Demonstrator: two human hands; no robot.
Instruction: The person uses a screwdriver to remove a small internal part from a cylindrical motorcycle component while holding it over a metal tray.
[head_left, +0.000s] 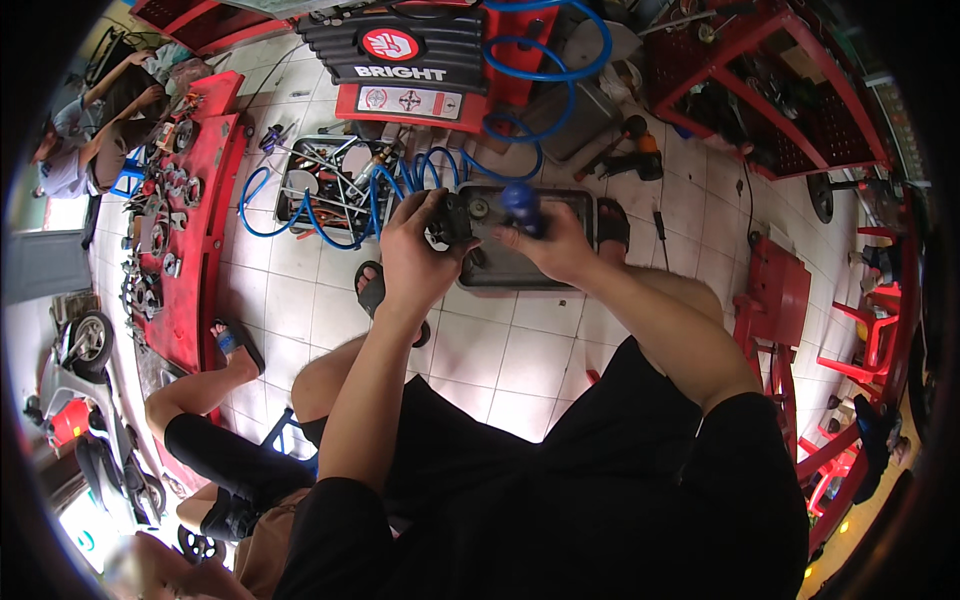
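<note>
My left hand (408, 252) is closed round a dark, roughly round metal part (452, 218) with an opening in it. A tool with a blue, bulbous handle (520, 203) is gripped in my right hand (562, 240); motion blur hides its working end, so its exact kind does not show. Both hands are close together above a shallow dark grey tray (520, 279) on the tiled floor. In that tray lies a small round metal piece (479, 208), partly hidden between the hands.
Left of the tray, another tray (283, 208) holds many hand tools, with a coiled blue air hose (345, 243) over it. An orange and black power drill (642, 150) and a screwdriver (659, 222) lie at right. Parts cover a red bench (205, 270). Other people sit at left.
</note>
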